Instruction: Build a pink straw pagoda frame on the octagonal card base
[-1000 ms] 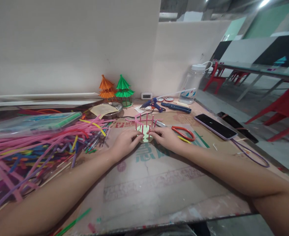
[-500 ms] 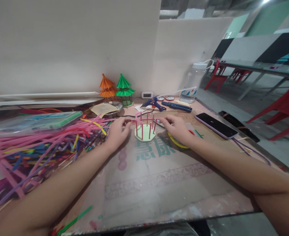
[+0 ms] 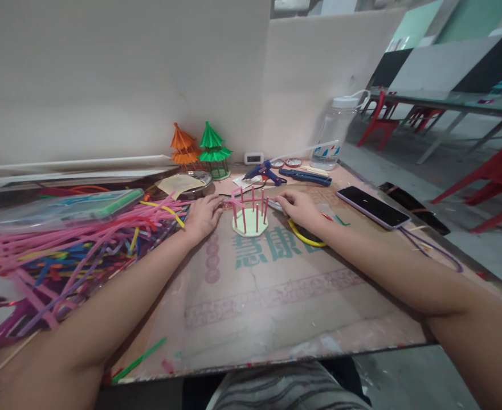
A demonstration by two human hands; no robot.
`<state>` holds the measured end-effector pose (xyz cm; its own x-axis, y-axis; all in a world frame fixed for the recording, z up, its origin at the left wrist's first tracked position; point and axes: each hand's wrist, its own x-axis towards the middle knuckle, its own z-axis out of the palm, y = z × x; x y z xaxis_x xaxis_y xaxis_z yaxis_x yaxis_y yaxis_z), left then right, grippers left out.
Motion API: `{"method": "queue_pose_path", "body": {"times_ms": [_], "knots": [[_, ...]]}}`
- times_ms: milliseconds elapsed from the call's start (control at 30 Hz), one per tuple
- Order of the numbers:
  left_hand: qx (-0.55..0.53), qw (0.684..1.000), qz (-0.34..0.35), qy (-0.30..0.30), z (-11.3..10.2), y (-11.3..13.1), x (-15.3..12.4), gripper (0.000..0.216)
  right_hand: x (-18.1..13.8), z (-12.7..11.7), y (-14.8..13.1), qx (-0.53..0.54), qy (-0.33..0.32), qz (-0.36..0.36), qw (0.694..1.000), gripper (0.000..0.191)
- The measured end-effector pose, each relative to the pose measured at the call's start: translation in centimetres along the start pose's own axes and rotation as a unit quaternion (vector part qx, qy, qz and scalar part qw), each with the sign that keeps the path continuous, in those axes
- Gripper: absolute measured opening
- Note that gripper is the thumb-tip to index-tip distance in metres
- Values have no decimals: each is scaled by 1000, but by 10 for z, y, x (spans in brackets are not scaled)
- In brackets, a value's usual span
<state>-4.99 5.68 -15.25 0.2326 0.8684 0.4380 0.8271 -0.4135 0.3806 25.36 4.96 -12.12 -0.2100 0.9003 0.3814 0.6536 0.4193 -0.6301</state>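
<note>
A pale green eight-sided base (image 3: 251, 226) stands mid-table, with several upright pink sticks (image 3: 257, 216) around its edge. A bent pink strip (image 3: 235, 198) shows at its back left. My left hand (image 3: 205, 216) rests on the table left of the base, fingers stretched forward and a little apart, tips near the pink strip. To the right of the base, my right hand (image 3: 297, 208) is curled, thumb and fingers close together. A greyish thin object (image 3: 274, 206) shows at those fingertips; its kind is unclear. Below that hand lies a yellow curved piece (image 3: 305, 236).
Fuzzy craft stems (image 3: 84, 245) and a clear plastic case (image 3: 62, 212) crowd the left. Behind stand orange (image 3: 183, 147) and green (image 3: 213, 149) pagoda models, a glue gun (image 3: 262, 172), a utility knife (image 3: 305, 176) and a water bottle (image 3: 333, 134). A phone (image 3: 372, 206) lies right.
The view has tilted down slightly. My left hand's fingers have straightened and lie flatter. My right hand stays beside the base, and the base has not visibly moved on the table.
</note>
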Motion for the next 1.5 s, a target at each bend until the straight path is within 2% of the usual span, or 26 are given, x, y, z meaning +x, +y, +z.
{"method": "queue_pose_path", "body": {"times_ms": [67,167,267,333,433,567,733,900,1167,1233,1367,1500], "knots": [[-25,1000,-3,7,-4,3,1,40,0,0,1,14,2,-13,1000,30],[-78,996,-6,42,-9,14,-5,45,-6,-2,-1,50,48,-48,996,27],[-206,972,47,104,-12,32,-16,50,-20,-5,-10,58,82,-110,989,29],[-241,964,75,88,-11,44,-22,65,-31,-5,-18,38,47,-152,986,35],[-251,965,61,49,-5,55,-27,86,-40,-2,-29,21,-26,-187,982,41],[-295,955,12,10,5,58,-29,88,-42,5,-35,43,-52,-153,986,43],[-301,953,9,-28,5,65,-32,82,-35,10,-33,45,-87,-84,992,31],[-311,950,-9,-22,1,73,-33,73,-27,7,-28,39,-77,-76,993,23],[-274,961,8,-22,0,73,-34,50,-25,5,-30,59,-92,-58,992,28],[-253,967,9,-19,-1,73,-34,50,-27,6,-31,82,-81,-60,991,26],[-235,972,14,-17,-2,73,-35,46,-32,6,-31,162,-10,-52,985,25],[-227,973,17,-25,-1,73,-36,40,-36,5,-32,178,1,-91,980,30]]}}
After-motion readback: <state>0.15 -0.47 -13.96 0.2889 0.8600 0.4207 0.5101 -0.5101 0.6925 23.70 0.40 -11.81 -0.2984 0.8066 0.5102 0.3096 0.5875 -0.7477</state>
